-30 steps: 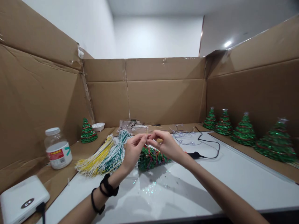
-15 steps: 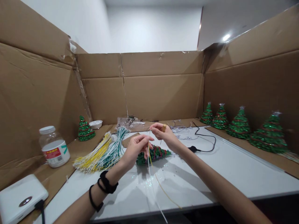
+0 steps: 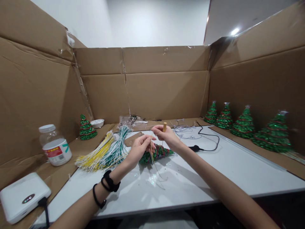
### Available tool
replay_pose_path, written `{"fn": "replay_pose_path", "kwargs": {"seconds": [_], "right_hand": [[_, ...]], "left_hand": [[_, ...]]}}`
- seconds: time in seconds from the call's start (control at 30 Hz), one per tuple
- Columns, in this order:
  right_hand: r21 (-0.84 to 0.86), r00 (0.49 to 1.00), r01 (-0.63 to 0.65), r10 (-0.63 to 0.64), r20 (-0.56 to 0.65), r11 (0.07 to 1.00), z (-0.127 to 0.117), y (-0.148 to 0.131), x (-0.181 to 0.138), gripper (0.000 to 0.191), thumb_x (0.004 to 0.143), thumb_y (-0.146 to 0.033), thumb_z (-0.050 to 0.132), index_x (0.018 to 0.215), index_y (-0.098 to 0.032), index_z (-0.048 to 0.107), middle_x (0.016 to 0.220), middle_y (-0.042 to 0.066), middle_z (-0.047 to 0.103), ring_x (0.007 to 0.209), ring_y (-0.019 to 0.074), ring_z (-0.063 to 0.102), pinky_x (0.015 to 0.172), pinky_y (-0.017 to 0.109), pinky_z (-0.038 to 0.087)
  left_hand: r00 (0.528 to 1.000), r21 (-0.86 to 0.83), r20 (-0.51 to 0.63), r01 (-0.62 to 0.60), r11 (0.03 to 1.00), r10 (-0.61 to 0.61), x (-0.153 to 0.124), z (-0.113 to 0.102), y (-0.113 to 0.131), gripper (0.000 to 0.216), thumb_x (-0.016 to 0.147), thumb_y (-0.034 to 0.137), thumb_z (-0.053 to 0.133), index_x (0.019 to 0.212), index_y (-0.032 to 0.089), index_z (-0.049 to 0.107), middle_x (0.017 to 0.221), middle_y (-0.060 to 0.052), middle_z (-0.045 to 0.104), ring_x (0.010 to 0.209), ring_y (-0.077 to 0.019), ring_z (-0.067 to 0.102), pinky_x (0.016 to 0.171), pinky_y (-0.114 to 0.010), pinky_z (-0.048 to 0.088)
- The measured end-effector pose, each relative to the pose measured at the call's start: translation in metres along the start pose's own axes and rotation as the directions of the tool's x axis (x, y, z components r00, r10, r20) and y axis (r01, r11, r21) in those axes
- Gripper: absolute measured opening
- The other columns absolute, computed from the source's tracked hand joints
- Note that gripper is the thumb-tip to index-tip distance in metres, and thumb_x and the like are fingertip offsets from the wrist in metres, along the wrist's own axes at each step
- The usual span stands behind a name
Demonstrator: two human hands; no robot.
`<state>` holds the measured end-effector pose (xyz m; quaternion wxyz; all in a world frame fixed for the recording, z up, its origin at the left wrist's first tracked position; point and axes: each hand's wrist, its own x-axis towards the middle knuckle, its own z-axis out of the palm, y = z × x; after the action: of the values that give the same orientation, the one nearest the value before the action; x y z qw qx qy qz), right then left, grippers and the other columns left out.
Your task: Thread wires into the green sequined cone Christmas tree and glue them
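My left hand point(image 3: 141, 149) is closed in a pinch on thin yellow and white wires point(image 3: 152, 159), whose loose ends dangle over the white board. My right hand point(image 3: 165, 135) has thumb and fingertips together at the upper part of the wires. It also grips a thin-shafted tool with a wooden handle point(image 3: 165, 126), held nearly upright, its tip hard to make out. Below both hands a green tinsel Christmas tree with red trim point(image 3: 160, 154) lies on its side, partly hidden by my left hand.
Bundles of yellow-white wires point(image 3: 96, 157) and green-white wires point(image 3: 116, 151) lie left. A plastic jar point(image 3: 56, 148), white box point(image 3: 25, 197), small tree point(image 3: 86, 128) and white bowl point(image 3: 97, 123) flank them. Several trees point(image 3: 243, 122) stand right; a black cable point(image 3: 215, 140) and cardboard walls point(image 3: 166, 92) lie beyond.
The hanging wire ends have risen from the board's front edge to just below the lying tree. The wooden handle stands more upright. My view has tipped slightly downward.
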<state>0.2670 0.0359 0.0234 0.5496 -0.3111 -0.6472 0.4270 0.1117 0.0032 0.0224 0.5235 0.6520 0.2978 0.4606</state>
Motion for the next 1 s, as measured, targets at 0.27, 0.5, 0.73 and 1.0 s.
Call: {"fn": "replay_pose_path", "kwargs": {"seconds": [0.27,0.5,0.73,1.0], "right_hand": [[0.057,1.0,0.008,-0.008,-0.01,0.998,0.01,-0.004,-0.005,0.041,0.068,-0.056,0.064,0.073,-0.016,0.055,0.054,-0.006,0.039,0.049,0.0069,0.031,0.047,0.022,0.024],[0.051,0.999,0.037,-0.039,0.031,0.998,0.016,-0.008,-0.01,0.043,0.068,-0.058,0.065,0.071,-0.017,0.054,0.054,-0.005,0.043,0.051,0.0084,0.035,0.048,0.023,0.026],[0.064,0.998,0.054,-0.055,0.02,0.996,0.019,-0.004,-0.01,0.04,0.07,-0.056,0.063,0.071,-0.018,0.051,0.056,-0.005,0.041,0.052,0.0085,0.036,0.049,0.022,0.028],[-0.162,0.985,0.174,-0.168,0.048,0.971,0.012,-0.005,-0.008,0.032,0.081,-0.05,0.053,0.073,-0.019,0.049,0.06,-0.004,0.044,0.055,0.0091,0.04,0.053,0.022,0.032]], "left_hand": [[0.996,-0.123,0.087,0.044,0.991,-0.034,-0.002,0.005,-0.003,0.028,0.082,0.047,0.051,0.086,0.019,0.049,0.048,0.008,0.05,0.045,-0.0108,0.054,0.046,-0.021,0.046],[0.995,-0.062,0.095,0.01,0.998,-0.004,-0.002,0.002,-0.004,0.03,0.083,0.049,0.05,0.082,0.018,0.05,0.042,0.008,0.047,0.036,-0.0096,0.049,0.038,-0.018,0.042],[0.996,-0.046,0.086,-0.007,0.999,0.011,-0.002,0.002,-0.004,0.026,0.085,0.044,0.049,0.082,0.018,0.049,0.041,0.008,0.048,0.035,-0.0091,0.048,0.036,-0.017,0.041],[1.0,0.034,0.024,0.018,0.999,-0.019,-0.001,-0.002,-0.005,0.029,0.083,0.045,0.051,0.088,0.017,0.053,0.037,0.008,0.048,0.032,-0.0108,0.046,0.035,-0.02,0.042]]}}
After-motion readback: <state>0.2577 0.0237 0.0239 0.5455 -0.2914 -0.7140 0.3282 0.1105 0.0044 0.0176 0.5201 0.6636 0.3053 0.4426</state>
